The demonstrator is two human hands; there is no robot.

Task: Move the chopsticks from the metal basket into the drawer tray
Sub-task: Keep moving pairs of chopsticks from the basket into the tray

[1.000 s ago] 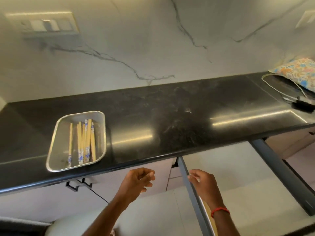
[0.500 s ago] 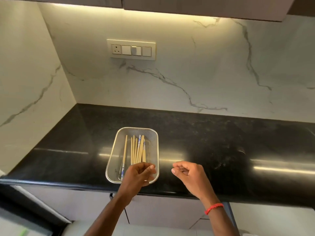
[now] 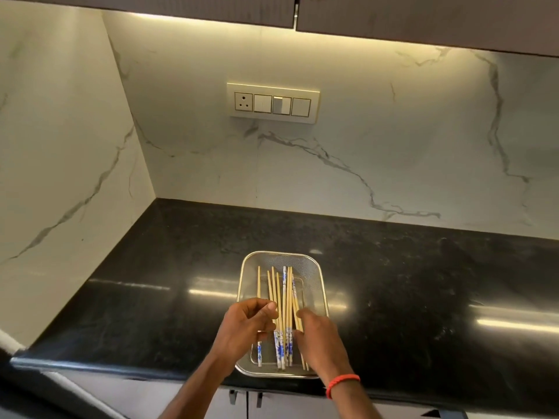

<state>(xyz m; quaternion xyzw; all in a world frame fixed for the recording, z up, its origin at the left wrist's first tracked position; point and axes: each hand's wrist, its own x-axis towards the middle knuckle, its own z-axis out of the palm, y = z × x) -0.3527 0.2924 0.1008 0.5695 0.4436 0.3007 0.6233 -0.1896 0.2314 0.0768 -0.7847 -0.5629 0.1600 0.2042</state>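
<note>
On the black countertop (image 3: pixel 423 282) the metal basket (image 3: pixel 318 269) holds chopsticks (image 3: pixel 284 293); left hand (image 3: pixel 246 326) and right hand (image 3: pixel 319 340) flank them, fingers curled, grip unclear

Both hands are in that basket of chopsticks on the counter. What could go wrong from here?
The metal basket sits at the front edge of the counter; a pull from the left hand or right hand might drag it off. The chopsticks lie loose and crossed, so some could slip from the grip and fall.
</note>
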